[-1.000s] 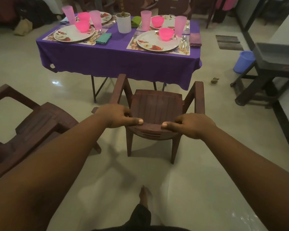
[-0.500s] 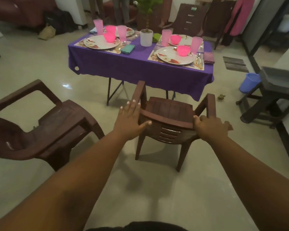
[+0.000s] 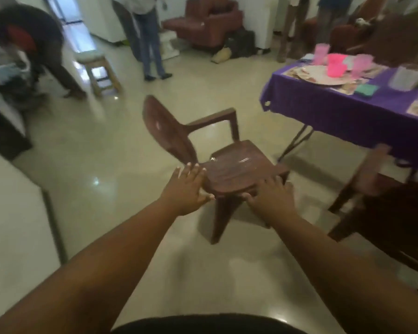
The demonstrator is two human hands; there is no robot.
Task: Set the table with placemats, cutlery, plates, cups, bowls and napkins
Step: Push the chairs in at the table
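A person's two bare arms reach toward a dark brown moulded plastic armchair standing on a glossy pale tiled floor. The left hand is spread wide, fingers straight, its fingertips at the near-left edge of the chair's seat and gripping nothing. The right hand lies at the seat's near-right edge with fingers extended; motion blur makes it impossible to tell whether they curl under the rim. The chair's rounded back stands to the left of the seat, one armrest on the far side.

To the right of the chair, well apart from both hands, stands a table draped in a purple cloth, already laid. On it, a pale patterned plate sits on a printed placemat, a bright pink plastic bowl rests on the plate, and translucent pink plastic cups stand near it. A folded teal napkin lies just beside the plate, with a white cylindrical pot further right. Cutlery is too blurred to make out.

A second dark brown chair sits to the right of the armchair, at the table's near side. Beyond the armchair, to its left, are a small wooden stool, a standing person in jeans and a bending person.
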